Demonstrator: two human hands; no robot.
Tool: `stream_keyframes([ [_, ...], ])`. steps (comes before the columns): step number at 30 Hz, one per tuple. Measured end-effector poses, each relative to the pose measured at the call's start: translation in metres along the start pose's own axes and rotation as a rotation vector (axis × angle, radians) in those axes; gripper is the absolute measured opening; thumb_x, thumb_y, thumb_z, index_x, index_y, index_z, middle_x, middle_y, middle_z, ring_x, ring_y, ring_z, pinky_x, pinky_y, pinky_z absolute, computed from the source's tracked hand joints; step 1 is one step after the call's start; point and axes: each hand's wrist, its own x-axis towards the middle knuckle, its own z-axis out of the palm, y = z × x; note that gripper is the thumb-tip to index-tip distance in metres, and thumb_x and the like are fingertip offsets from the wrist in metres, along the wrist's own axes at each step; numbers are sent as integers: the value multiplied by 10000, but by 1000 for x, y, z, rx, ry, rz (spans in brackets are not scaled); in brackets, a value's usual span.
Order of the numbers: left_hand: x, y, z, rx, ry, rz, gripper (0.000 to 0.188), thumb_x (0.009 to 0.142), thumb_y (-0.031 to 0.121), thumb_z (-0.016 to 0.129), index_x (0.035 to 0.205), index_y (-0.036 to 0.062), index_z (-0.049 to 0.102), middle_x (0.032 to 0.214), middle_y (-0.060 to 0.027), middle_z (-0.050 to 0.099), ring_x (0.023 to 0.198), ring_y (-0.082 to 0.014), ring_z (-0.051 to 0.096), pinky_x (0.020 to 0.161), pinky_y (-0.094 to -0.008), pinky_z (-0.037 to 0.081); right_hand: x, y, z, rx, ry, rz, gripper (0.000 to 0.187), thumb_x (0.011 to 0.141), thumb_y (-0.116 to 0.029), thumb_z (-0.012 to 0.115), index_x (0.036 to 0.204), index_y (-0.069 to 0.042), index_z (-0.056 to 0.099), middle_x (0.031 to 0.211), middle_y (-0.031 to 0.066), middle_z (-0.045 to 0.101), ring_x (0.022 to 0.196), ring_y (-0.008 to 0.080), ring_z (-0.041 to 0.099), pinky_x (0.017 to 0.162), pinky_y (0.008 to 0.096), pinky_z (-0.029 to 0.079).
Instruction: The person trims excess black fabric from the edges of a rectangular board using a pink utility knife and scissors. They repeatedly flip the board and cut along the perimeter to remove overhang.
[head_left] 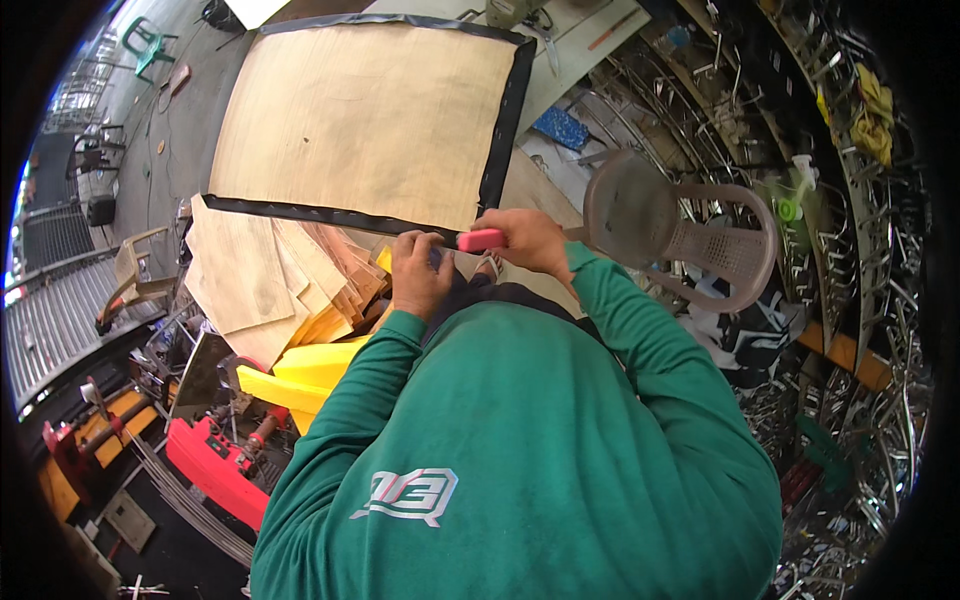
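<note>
Far left of the frame, a beige plastic chair point(135, 275) sits by a corrugated ramp, and down in the lower left there's a red machine point(215, 465) beside yellow foam blocks point(300, 375). Moving in, a loose stack of thin plywood sheets point(265, 285) fans out at centre left. Above it, filling the upper middle, lies the big plywood panel point(370, 110), edged with a black fabric strip point(300, 212) along its lower and right sides. Now the hands, dead centre: the left hand point(420, 272) is curled shut right at the strip's lower edge, fingers pinched on something dark, though exactly what can't be made out. Just beside it, touching almost, the right hand point(530, 238) is wrapped tight around a pink-handled tool point(482, 240), its tip pointing left toward the strip. Green sleeves run down to the lower edge. Right of centre, a grey plastic chair point(690, 235) stands, and beyond it metal frames point(860, 330) crowd the right side.
</note>
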Motion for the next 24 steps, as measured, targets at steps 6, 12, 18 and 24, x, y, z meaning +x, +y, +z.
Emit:
stream_keyframes([
  [6, -6, 23, 17, -202, -115, -285, 255, 897, 198, 819, 1098, 55, 754, 1021, -168, 724, 944, -393, 720, 848, -478, 580, 49, 2, -7, -274, -223, -311, 176, 871, -168, 798, 1016, -154, 699, 898, 98, 729, 989, 330, 737, 822, 476, 579],
  [12, -1, 52, 15, -196, -159, -520, 323, 925, 335, 837, 1135, 95, 782, 993, -175, 788, 941, -388, 769, 829, -495, 597, 64, 0, -11, -187, -306, -183, 185, 887, -142, 807, 1029, -125, 690, 947, 130, 752, 966, 379, 744, 802, 494, 574],
  [18, 6, 52, 12, -144, -164, -538, 370, 921, 387, 836, 1188, 134, 797, 1019, -174, 808, 984, -394, 776, 838, -500, 604, 74, -7, -18, -237, -413, -241, 293, 863, -187, 860, 1093, -119, 691, 951, 158, 756, 966, 399, 752, 803, 495, 578],
  [24, 23, 61, 21, -9, -311, -682, 428, 923, 498, 801, 1139, 129, 811, 1051, -179, 810, 1027, -413, 770, 874, -506, 608, 80, -2, -23, -179, -495, -188, 362, 840, -220, 889, 1120, -119, 683, 923, 169, 756, 950, 417, 760, 799, 500, 583],
])
